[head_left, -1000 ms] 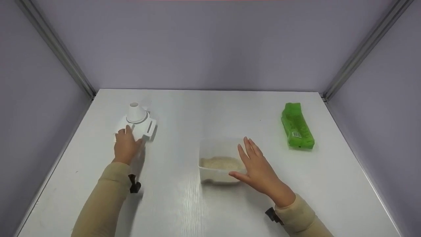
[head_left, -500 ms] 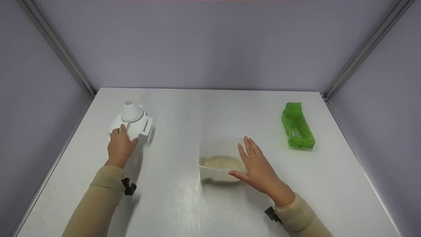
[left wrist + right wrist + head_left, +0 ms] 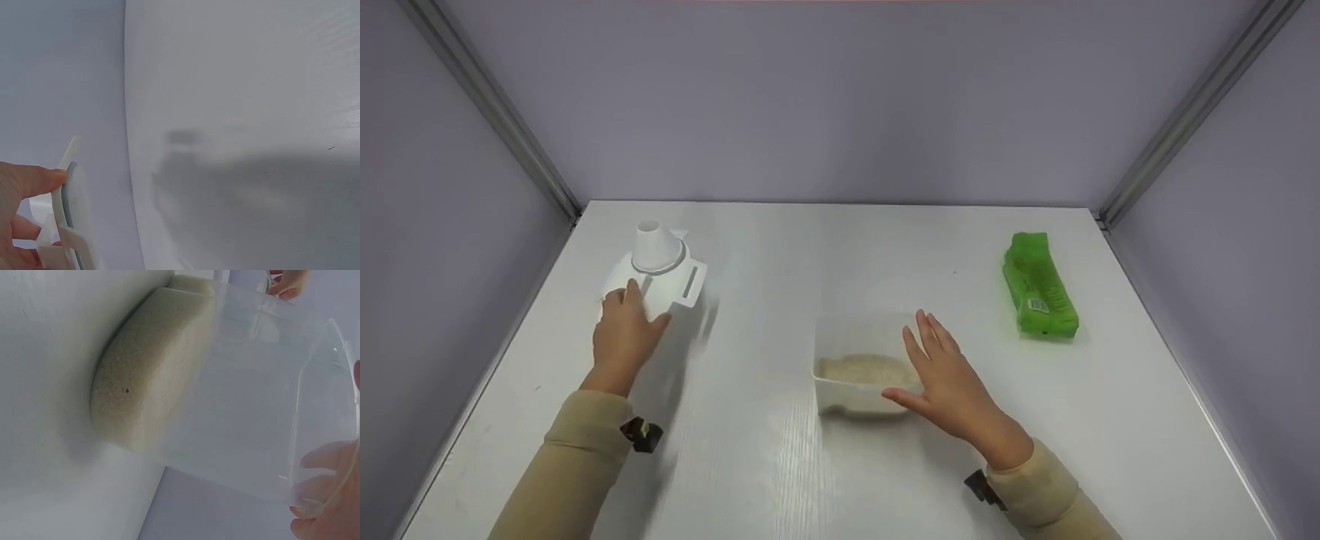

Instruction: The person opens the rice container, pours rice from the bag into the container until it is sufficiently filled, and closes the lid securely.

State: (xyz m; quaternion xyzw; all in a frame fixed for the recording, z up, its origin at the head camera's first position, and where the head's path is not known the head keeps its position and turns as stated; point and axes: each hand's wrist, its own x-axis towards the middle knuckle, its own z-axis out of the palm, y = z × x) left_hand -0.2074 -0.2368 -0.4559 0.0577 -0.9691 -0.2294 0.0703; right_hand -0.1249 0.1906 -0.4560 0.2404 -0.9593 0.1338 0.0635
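My left hand [image 3: 622, 337] holds a white locking lid [image 3: 666, 291] with slotted side flaps and a cone-shaped spout [image 3: 657, 249] standing up from it. In the left wrist view the thumb [image 3: 42, 179] presses on the edge of the lid [image 3: 63, 208] and other fingers curl on its far side. A shadow lies on the table apart from the lid. My right hand [image 3: 952, 390], fingers spread and straight, is at the right side of a clear plastic container [image 3: 831, 399]. Pale rice-like grain [image 3: 152, 365] fills its lower part. Through the clear wall, the right fingers show close to the rim.
A green plastic packet [image 3: 1039, 289], crumpled and with a barcode label, lies at the right of the white table [image 3: 765, 262]. Grey walls [image 3: 840, 97] enclose the table at the back and both sides.
My left hand has moved left and slightly toward me with the lid, which has lifted so its shadow separates. The right hand and the container have stayed in place.
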